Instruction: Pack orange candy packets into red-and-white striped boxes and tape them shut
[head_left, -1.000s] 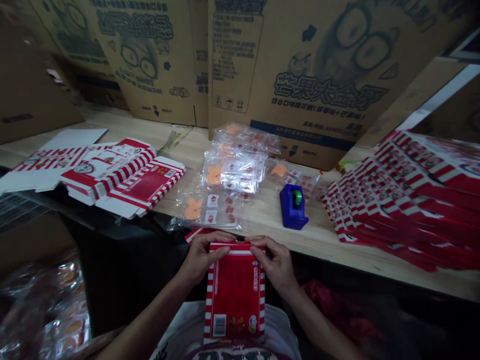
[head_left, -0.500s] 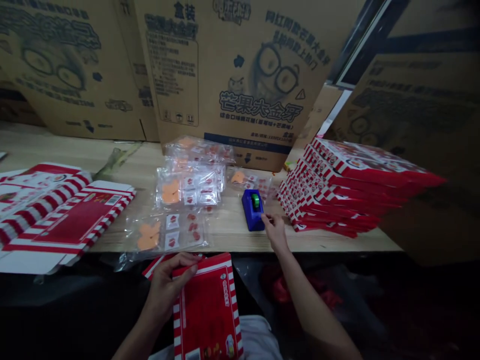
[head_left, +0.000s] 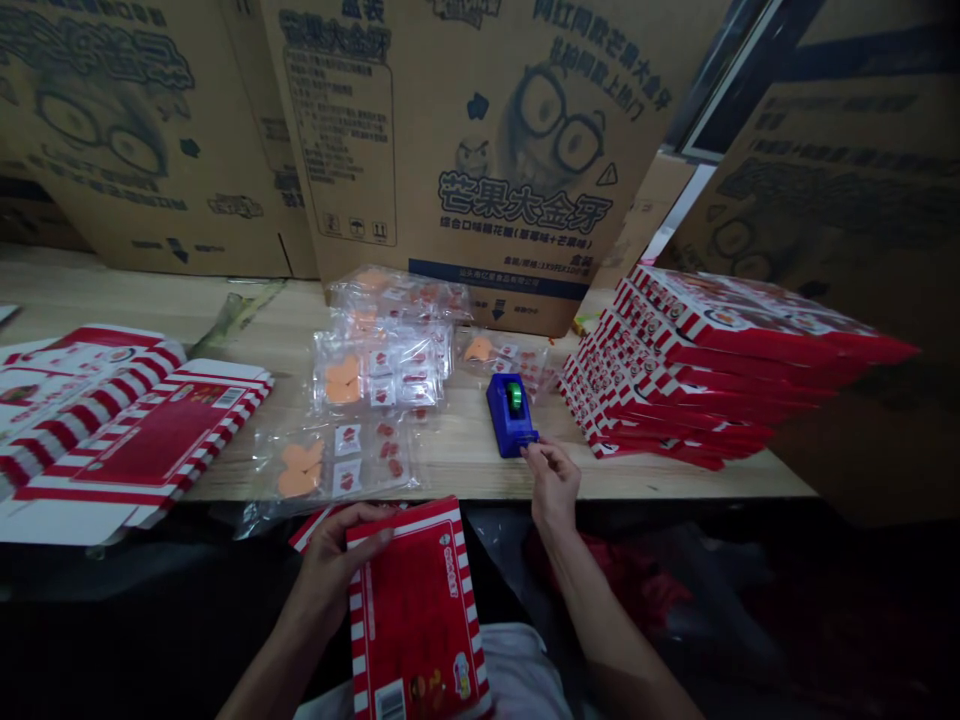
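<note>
Gripping red-striped carton (head_left: 416,610) in L hand (head_left: 330,560), fingers (head_left: 360,530) clamped on edge, just below bench (head_left: 465,480); R hand (head_left: 553,485), fingers (head_left: 536,455) apart, just by blue tape dispenser (head_left: 510,415). Closing carton, prob; next needs tape.

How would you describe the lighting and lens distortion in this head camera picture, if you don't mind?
In the head view, the light is dim, and the space below the wooden bench falls into deep shadow beneath the right hand; the plastic packets show small glare spots; the wide lens stretches the red-striped carton in the left hand and the carton stack toward the frame edges.
</note>
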